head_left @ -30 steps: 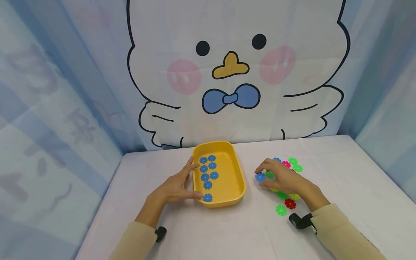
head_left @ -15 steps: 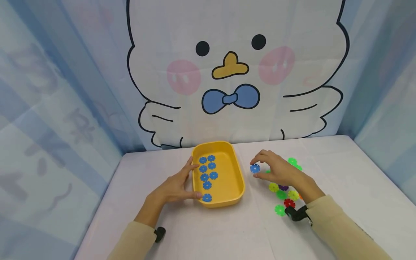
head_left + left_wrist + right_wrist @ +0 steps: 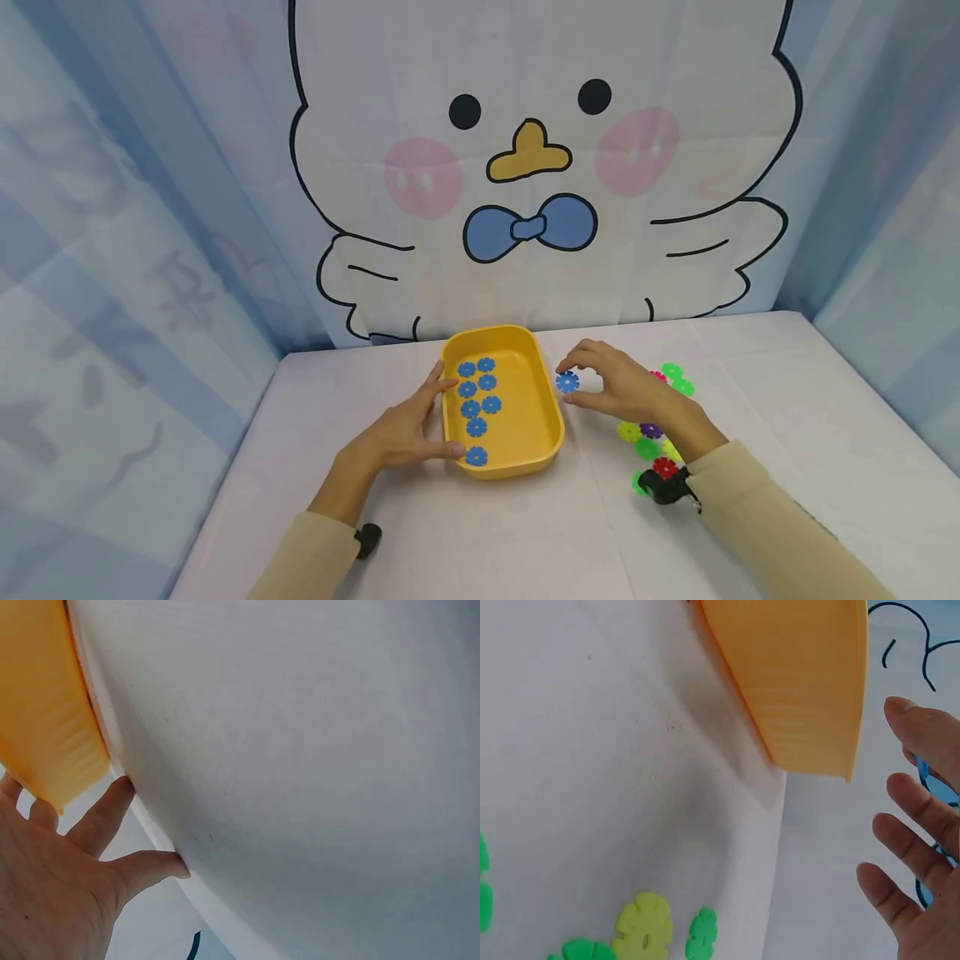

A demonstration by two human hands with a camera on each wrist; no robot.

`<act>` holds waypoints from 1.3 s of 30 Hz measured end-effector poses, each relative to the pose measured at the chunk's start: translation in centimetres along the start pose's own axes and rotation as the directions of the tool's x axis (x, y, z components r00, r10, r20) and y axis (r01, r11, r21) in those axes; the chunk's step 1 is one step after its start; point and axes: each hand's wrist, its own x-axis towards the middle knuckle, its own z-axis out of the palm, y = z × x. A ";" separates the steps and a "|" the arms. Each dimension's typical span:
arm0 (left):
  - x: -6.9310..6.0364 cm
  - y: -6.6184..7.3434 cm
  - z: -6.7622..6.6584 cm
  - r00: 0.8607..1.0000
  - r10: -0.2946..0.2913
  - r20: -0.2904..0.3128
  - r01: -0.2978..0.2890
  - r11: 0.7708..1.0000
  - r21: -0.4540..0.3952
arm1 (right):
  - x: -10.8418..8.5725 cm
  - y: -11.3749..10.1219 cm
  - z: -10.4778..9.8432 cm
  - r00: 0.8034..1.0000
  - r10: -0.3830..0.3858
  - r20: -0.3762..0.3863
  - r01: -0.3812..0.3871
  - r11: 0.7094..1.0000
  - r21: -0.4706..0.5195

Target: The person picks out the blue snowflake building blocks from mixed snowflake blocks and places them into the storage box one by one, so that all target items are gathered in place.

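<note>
My right hand (image 3: pixel 626 383) pinches a blue snowflake disc (image 3: pixel 567 382) between thumb and fingers, just right of the yellow tray (image 3: pixel 536 433) and above the table. Several blue snowflake discs (image 3: pixel 476 427) lie in the tray's left half, mostly in two columns. Along the tray's left side rests my left hand (image 3: pixel 405 433), its fingers and thumb spread and touching the rim. In the left wrist view, the left hand (image 3: pixel 67 877) has spread fingers beside the tray's outer wall (image 3: pixel 45 697). The right wrist view has the right hand (image 3: pixel 930 825) beyond the tray's wall (image 3: pixel 795 697).
Loose snowflake discs in green, yellow, purple, red and pink lie right of the tray, partly hidden by the right arm; a red disc (image 3: pixel 664 467) is among them. A white cloth covers the table (image 3: pixel 525 542). Behind stands a cartoon-printed curtain (image 3: pixel 525 292).
My right hand has carried the blue snowflake disc left from the loose pile to beside the tray's right rim. The left hand and the tray stay in place.
</note>
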 end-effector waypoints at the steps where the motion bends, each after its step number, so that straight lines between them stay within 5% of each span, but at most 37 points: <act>1: 0.0 0.0 0.0 1.000 0.001 0.000 -0.001 1.000 0.000 | 0.1 -0.1 0.1 1.000 -0.009 -0.006 0.009 1.000 0.000; 20: -0.1 -0.1 0.0 1.000 -0.012 -0.004 0.012 1.000 0.001 | 2.9 -2.5 1.4 0.997 -0.079 0.026 0.078 0.996 0.051; 39: 0.0 0.0 0.0 1.000 -0.016 0.006 0.016 1.000 -0.011 | 4.7 -4.2 3.4 0.988 -0.070 0.136 0.061 0.996 0.072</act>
